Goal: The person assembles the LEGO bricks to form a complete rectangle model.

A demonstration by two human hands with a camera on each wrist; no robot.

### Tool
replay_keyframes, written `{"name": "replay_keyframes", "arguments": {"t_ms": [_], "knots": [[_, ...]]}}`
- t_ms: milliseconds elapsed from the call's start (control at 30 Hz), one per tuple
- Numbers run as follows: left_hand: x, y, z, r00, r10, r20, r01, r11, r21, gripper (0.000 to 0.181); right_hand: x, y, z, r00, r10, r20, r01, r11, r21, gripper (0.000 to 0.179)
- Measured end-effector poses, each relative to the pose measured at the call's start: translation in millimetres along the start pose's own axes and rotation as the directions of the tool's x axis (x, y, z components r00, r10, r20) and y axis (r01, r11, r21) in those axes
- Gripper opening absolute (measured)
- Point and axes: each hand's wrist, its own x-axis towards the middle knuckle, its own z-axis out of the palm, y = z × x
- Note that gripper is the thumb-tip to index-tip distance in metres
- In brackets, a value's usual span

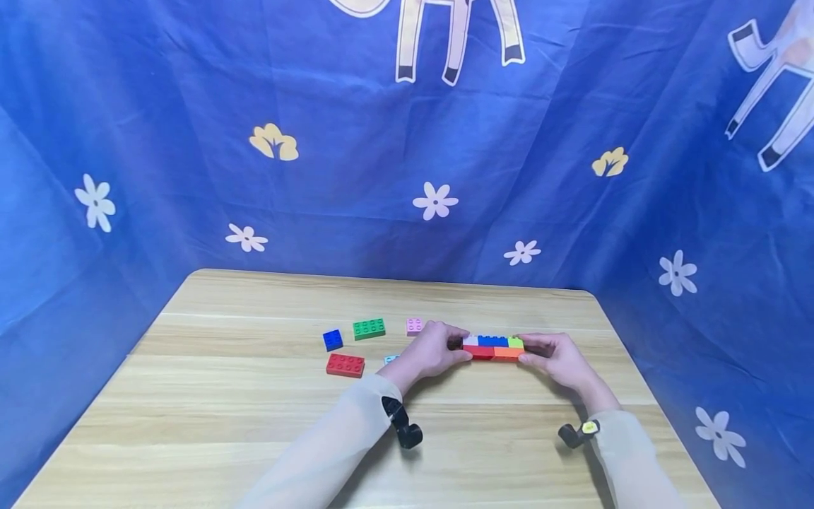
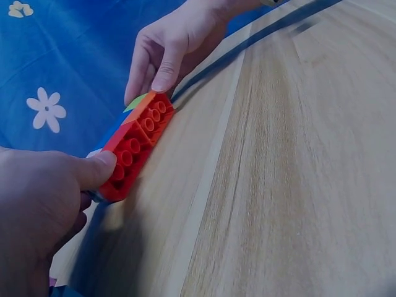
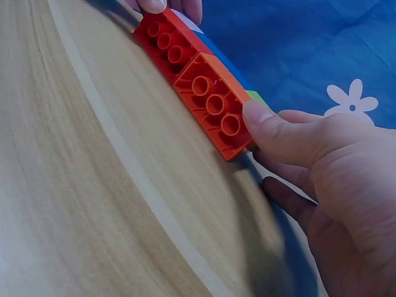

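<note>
Both hands hold a bar of joined toy bricks between them. Its lower row is a red brick (image 1: 481,352) and an orange brick (image 3: 213,105). Joined to these are a pale brick (image 1: 470,341), a blue brick (image 1: 492,341) and a lime green brick (image 1: 515,343). My left hand (image 1: 434,350) pinches the red end, thumb against the red brick. At the orange end, my right hand (image 1: 564,360) grips with thumb and fingers. Both wrist views show the hollow undersides of the red and orange bricks, so the bar is tilted.
Loose bricks lie left of the hands on the wooden table (image 1: 210,424): a blue one (image 1: 333,340), a green one (image 1: 369,329), a red one (image 1: 345,365) and a pink one (image 1: 414,326). A light blue brick (image 1: 391,359) is partly hidden by the left arm. Blue cloth (image 1: 356,233) surrounds the table.
</note>
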Motion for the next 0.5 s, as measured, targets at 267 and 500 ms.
{"name": "replay_keyframes", "arguments": {"t_ms": [267,500], "knots": [[1.4,1.0,1.4,1.0,0.001,-0.005,-0.001,1.0,0.0,0.049,0.1,1.0,0.1,1.0,-0.002,0.015,0.002,1.0,-0.015,0.047],[2.6,1.2,1.7,1.0,-0.011,-0.01,0.011,1.0,0.005,0.049,1.7,0.6,1.4,1.0,0.02,0.01,-0.02,0.999,-0.04,0.045]]}}
